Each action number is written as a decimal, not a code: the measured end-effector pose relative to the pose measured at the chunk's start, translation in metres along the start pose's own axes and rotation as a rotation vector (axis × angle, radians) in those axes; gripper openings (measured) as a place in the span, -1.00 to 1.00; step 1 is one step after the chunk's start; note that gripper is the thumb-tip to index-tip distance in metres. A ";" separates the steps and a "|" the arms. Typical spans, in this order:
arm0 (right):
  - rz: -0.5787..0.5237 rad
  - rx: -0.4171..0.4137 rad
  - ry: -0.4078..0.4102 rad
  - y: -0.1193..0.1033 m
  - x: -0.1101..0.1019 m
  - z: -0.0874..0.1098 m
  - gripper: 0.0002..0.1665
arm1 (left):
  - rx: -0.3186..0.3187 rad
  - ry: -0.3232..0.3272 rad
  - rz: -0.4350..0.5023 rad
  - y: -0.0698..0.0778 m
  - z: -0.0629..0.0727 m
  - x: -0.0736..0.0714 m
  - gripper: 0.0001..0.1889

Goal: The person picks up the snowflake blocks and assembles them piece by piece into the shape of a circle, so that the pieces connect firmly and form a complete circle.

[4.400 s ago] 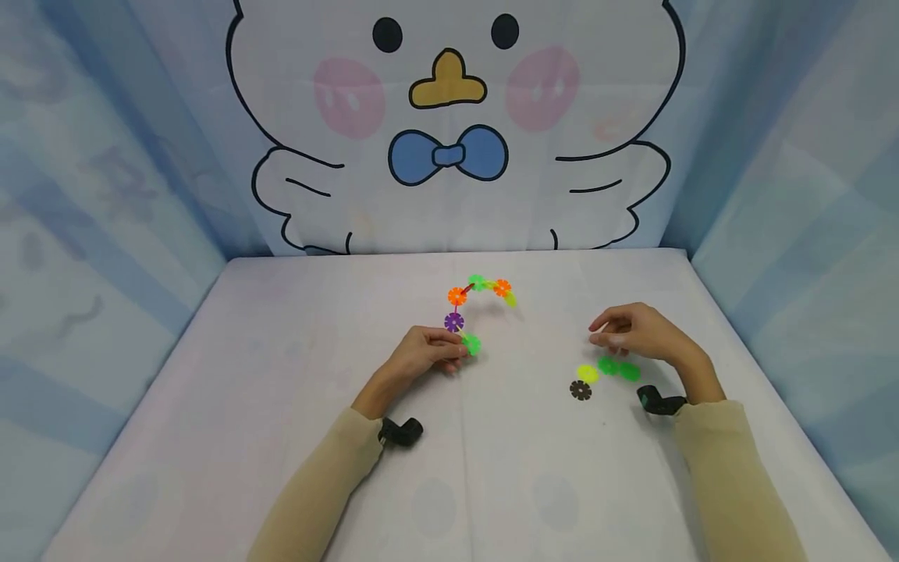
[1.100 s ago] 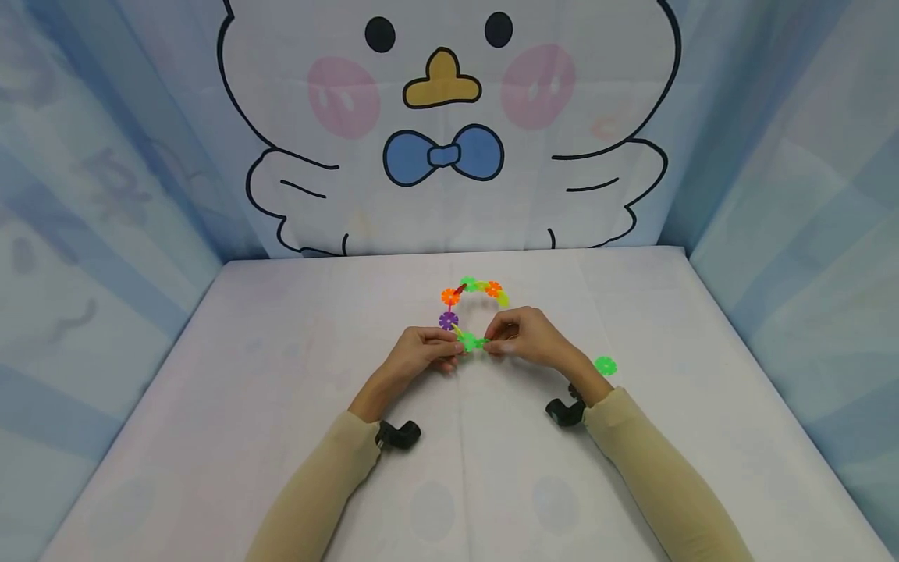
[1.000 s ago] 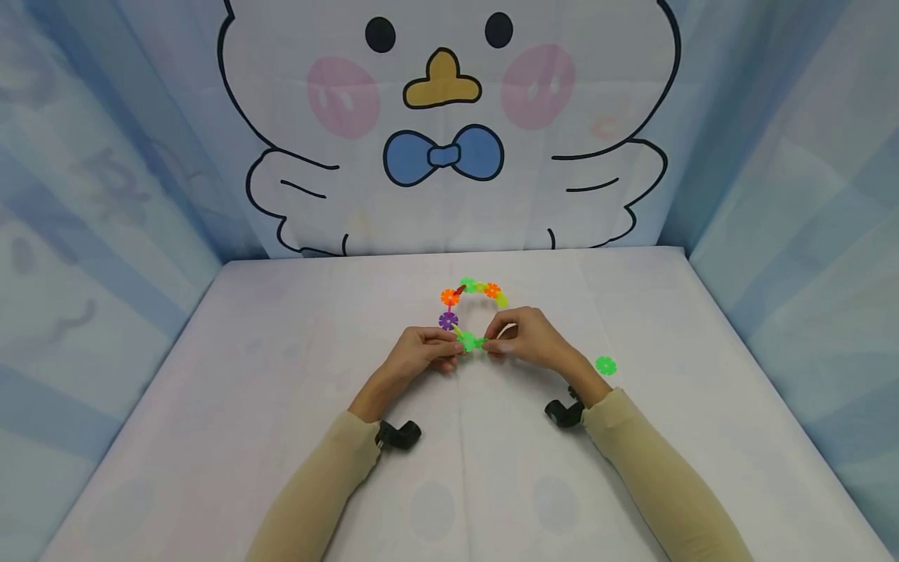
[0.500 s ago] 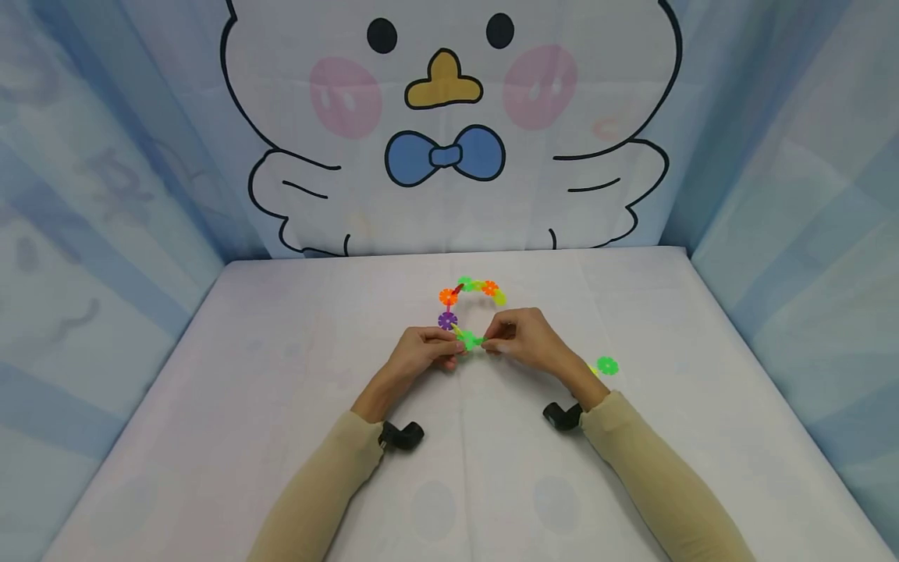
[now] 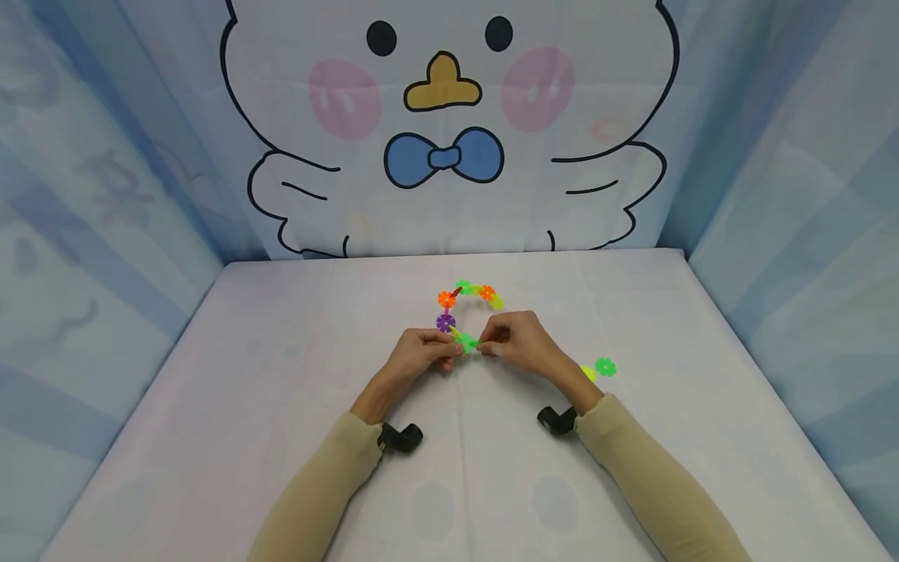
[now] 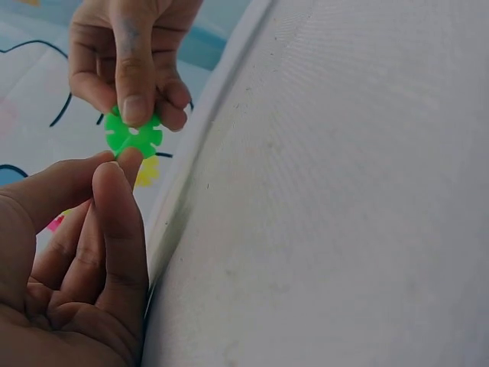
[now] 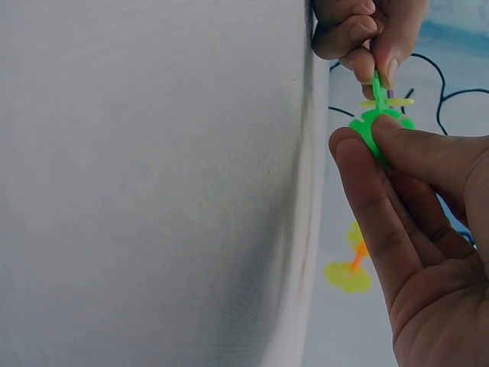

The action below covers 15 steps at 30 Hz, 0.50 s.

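Note:
A curved chain of notched interlocking discs stands over the white table; purple [image 5: 445, 322], orange [image 5: 446, 300], green, yellow and dark red ones show in the head view. My left hand [image 5: 421, 351] pinches the green disc [image 5: 466, 343] at its near end between thumb and fingers. Opposite, my right hand [image 5: 523, 341] pinches a second green disc [image 6: 131, 139] between thumb and index finger. In the right wrist view that second disc meets the chain's green disc [image 7: 378, 89], which stands edge-on, at right angles to it. Fingertips hide part of both.
Right of my right wrist lie a loose green disc [image 5: 605, 367] and a yellow disc [image 5: 588, 373], partly covered by the forearm. The chain's far end has a yellow disc [image 5: 496, 302] beyond my right hand. Printed cloth [image 5: 449, 211] walls the back and sides.
My right hand has come left from the loose discs with a green one, up to the chain's near end. Lately both hands stay nearly still, while the chain's far part shifts slightly left.

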State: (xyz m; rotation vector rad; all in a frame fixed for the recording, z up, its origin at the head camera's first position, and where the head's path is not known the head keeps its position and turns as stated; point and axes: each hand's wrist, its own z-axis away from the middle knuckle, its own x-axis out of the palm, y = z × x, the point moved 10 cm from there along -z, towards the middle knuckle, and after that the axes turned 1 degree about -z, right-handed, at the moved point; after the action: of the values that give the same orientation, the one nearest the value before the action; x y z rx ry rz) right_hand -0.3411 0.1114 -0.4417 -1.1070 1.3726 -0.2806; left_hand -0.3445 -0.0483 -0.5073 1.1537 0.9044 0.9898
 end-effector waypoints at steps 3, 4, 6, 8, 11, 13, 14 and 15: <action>0.006 -0.002 0.003 0.000 0.000 -0.001 -0.90 | 0.003 0.002 0.002 -0.001 -0.001 -0.001 -0.81; 0.007 0.002 0.001 0.000 0.000 -0.001 -0.90 | 0.004 0.001 0.005 -0.001 -0.001 -0.001 -0.81; 0.008 0.016 -0.006 0.001 0.000 -0.001 -0.90 | 0.007 0.000 0.012 -0.002 -0.002 0.000 -0.81; 0.012 0.031 -0.017 0.003 -0.001 -0.001 -0.90 | 0.004 0.000 0.019 -0.002 -0.002 0.000 -0.81; 0.020 0.048 -0.040 0.007 -0.004 -0.001 -0.90 | -0.001 0.002 0.029 -0.002 -0.003 0.000 -0.81; 0.022 0.055 -0.058 0.008 -0.007 0.001 -0.90 | -0.006 0.001 0.037 -0.002 -0.003 0.000 -0.82; 0.020 0.060 -0.066 0.009 -0.009 0.001 -0.90 | -0.006 -0.002 0.038 -0.002 -0.003 0.001 -0.81; 0.019 0.066 -0.073 0.010 -0.011 0.002 -0.89 | -0.004 -0.005 0.040 -0.001 -0.003 0.001 -0.81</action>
State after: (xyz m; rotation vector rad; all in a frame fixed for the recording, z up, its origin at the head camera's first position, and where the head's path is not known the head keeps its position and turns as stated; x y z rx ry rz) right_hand -0.3463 0.1256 -0.4423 -1.0396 1.2997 -0.2677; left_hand -0.3467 -0.0466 -0.5092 1.1747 0.8778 1.0203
